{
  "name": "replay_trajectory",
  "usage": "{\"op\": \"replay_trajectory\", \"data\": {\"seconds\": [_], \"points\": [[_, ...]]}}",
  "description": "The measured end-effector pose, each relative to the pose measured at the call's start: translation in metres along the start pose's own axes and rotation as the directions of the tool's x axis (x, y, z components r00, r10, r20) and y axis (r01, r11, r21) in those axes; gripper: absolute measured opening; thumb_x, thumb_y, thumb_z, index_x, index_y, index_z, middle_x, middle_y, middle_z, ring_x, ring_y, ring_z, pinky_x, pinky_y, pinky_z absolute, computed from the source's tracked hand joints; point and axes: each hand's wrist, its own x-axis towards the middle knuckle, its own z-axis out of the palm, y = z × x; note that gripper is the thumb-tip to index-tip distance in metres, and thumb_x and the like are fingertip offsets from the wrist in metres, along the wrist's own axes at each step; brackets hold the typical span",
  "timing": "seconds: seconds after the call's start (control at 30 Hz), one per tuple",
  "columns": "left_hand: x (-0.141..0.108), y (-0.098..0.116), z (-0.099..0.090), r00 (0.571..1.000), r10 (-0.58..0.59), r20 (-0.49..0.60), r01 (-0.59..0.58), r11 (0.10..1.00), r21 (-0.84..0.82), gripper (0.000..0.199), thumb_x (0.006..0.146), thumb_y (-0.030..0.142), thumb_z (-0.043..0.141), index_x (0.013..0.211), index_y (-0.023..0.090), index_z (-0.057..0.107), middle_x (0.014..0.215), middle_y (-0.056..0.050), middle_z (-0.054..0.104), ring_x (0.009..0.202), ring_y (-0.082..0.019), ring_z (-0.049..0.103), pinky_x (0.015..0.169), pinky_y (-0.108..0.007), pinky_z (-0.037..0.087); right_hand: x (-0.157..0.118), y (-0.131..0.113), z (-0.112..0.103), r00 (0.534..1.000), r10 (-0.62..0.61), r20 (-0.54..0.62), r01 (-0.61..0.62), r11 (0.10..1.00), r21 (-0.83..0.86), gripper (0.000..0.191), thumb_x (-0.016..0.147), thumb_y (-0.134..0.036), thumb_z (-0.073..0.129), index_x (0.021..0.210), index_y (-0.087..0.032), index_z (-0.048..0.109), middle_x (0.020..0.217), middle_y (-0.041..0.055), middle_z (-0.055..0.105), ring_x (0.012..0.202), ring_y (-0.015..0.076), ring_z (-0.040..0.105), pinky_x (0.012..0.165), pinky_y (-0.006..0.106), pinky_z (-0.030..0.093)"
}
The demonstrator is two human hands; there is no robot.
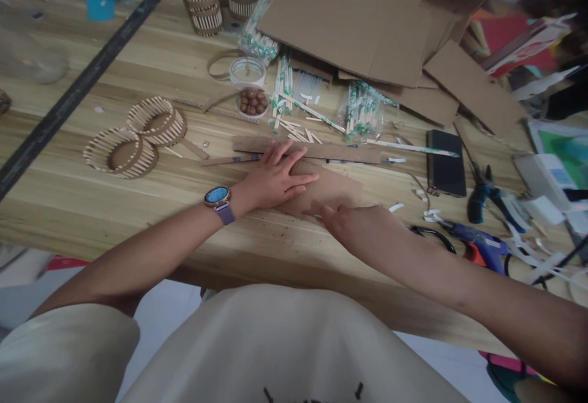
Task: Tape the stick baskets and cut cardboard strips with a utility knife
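Note:
A piece of brown cardboard (333,184) lies flat on the wooden table, near its front edge. My left hand (280,176) rests on it with fingers spread, a watch (217,195) on the wrist. Curled at the lower edge of the cardboard is my right hand (356,225); a small pale tip shows by its fingers, too blurred to name. Just beyond, a long cardboard strip (340,150) runs across, its left part under my left fingertips. A narrower cardboard strip (220,161) sticks out to the left of that hand.
Two stick-walled round cups (122,153) stand at left, near a dark metal bar (82,84). Behind are a bowl of brown balls (252,103), tape (247,71), wrapped sticks (362,109) and cardboard sheets (349,23). At right: phone (445,163), pliers (493,198), glue gun (478,244).

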Motion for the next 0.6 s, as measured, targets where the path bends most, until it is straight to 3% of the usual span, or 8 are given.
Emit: {"op": "replay_trajectory", "data": {"seconds": [0.23, 0.43, 0.6], "points": [[0.000, 0.000, -0.001, 1.000, -0.002, 0.019, 0.002, 1.000, -0.003, 0.039, 0.104, 0.043, 0.050, 0.141, 0.039, 0.061, 0.162, -0.012, 0.037, 0.151, -0.043, 0.022, 0.120, -0.070, 0.017, -0.006, 0.008, 0.014, 0.999, -0.026, -0.041, 0.023, 0.998, -0.067, 0.045, 0.097, -0.007, 0.039, 0.137, -0.017, 0.056, 0.085, 0.0126, 0.075, 0.072, 0.0267, 0.074, 0.051, 0.026, 0.041], [0.000, 0.000, -0.003, 1.000, 0.004, 0.014, -0.004, 1.000, -0.019, 0.039, 0.104, 0.042, 0.051, 0.141, 0.039, 0.061, 0.163, -0.010, 0.037, 0.152, -0.041, 0.021, 0.120, -0.070, 0.017, -0.009, 0.009, 0.012, 1.000, -0.020, -0.009, 0.019, 0.996, -0.088, 0.046, 0.103, -0.015, 0.036, 0.147, -0.018, 0.050, 0.085, 0.0134, 0.075, 0.067, 0.0266, 0.073, 0.048, 0.026, 0.040], [-0.001, 0.002, -0.005, 1.000, 0.003, 0.020, -0.003, 1.000, -0.004, 0.039, 0.104, 0.043, 0.050, 0.140, 0.038, 0.062, 0.161, -0.012, 0.038, 0.152, -0.042, 0.022, 0.120, -0.070, 0.017, -0.011, 0.012, 0.019, 0.999, -0.007, -0.045, 0.003, 0.996, -0.090, 0.045, 0.101, -0.013, 0.037, 0.143, -0.019, 0.053, 0.084, 0.0124, 0.075, 0.067, 0.0273, 0.074, 0.048, 0.026, 0.040]]}}
